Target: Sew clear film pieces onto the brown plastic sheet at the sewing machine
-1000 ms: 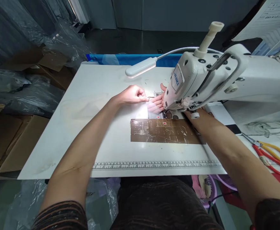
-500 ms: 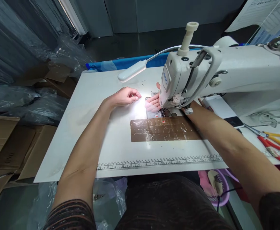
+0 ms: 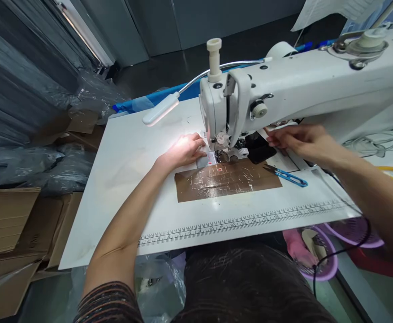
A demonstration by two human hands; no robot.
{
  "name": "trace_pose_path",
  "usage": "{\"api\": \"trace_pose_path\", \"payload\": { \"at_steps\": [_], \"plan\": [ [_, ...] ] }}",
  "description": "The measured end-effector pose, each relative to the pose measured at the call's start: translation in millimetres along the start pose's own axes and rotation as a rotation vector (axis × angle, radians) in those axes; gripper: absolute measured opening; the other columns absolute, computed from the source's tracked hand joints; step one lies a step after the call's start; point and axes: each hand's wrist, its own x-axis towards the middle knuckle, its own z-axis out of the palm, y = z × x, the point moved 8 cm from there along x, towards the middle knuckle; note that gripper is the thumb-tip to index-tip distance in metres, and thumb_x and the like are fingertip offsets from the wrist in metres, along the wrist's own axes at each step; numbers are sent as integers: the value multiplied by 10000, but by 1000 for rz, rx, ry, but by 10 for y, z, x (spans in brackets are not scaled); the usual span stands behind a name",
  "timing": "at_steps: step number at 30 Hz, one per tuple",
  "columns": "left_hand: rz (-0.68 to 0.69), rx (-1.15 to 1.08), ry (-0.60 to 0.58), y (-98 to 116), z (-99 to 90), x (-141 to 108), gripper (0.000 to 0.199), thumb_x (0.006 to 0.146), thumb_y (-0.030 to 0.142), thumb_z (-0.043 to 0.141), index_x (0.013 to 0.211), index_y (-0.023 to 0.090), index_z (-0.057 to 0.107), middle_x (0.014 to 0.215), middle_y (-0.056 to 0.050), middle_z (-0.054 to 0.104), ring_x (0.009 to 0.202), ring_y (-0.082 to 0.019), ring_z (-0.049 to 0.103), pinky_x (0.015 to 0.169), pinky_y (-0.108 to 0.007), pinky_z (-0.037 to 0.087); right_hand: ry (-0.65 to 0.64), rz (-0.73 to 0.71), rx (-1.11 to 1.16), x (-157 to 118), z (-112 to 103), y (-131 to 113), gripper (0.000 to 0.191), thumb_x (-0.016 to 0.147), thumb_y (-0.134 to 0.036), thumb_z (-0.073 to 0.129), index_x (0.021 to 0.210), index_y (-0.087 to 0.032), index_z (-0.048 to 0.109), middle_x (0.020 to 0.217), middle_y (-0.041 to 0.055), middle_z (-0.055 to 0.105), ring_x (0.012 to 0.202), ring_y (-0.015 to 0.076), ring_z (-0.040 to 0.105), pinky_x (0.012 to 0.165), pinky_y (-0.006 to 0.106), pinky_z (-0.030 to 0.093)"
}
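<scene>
A white sewing machine (image 3: 283, 89) stands on a white table (image 3: 122, 157). My left hand (image 3: 187, 150) rests by the needle area at the left of the machine head, fingers bent together; what is under its fingertips is too small to make out. Under the machine arm, my right hand (image 3: 297, 141) has its fingers pinched near a dark object (image 3: 258, 147), and what they hold is unclear. Brown tape (image 3: 228, 179) covers the table in front of the needle. Blue thread snips (image 3: 290, 177) lie at the tape's right end.
A lamp (image 3: 161, 109) shines on the needle area. Printed ruler marks (image 3: 233, 223) run along the table's front edge. Purple baskets (image 3: 332, 264) with cloth sit below at the right. Cardboard boxes (image 3: 8, 220) and plastic bags stand left. A black cord hangs over the right edge.
My right hand has moved from behind the needle to the right, under the machine arm, uncovering the snips and dark object. My left hand has come closer to the needle. The view has shifted.
</scene>
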Motion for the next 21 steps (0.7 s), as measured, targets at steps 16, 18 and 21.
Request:
{"api": "trace_pose_path", "payload": {
  "at_steps": [16, 18, 21],
  "plan": [
    [-68, -1047, -44, 25, 240, -272, 274, 911, 334, 629, 1099, 178, 505, 1047, -98, 713, 913, -143, 686, 699, -238, 502, 64, -819, -1158, -871, 128, 332, 604, 1058, -438, 246, 1059, -84, 736, 1044, 181, 700, 843, 321, 604, 688, 438, 416],
    [-84, -1064, -55, 28, 249, -289, 318, 881, 290, 656, 1130, 179, 493, 1094, -107, 714, 912, -140, 687, 686, -230, 499, 86, -834, -1221, -888, 155, 343, 569, 1061, -391, 248, 1003, -118, 743, 1008, 157, 704, 800, 311, 596, 654, 417, 374],
    [-103, -1083, -66, 38, 240, -289, 372, 840, 261, 707, 1135, 178, 496, 1136, -116, 710, 980, -164, 691, 736, -249, 526, 113, -865, -1245, -918, 168, 321, 521, 1061, -337, 275, 965, -125, 742, 961, 137, 705, 767, 295, 602, 634, 391, 334]
  ]
}}
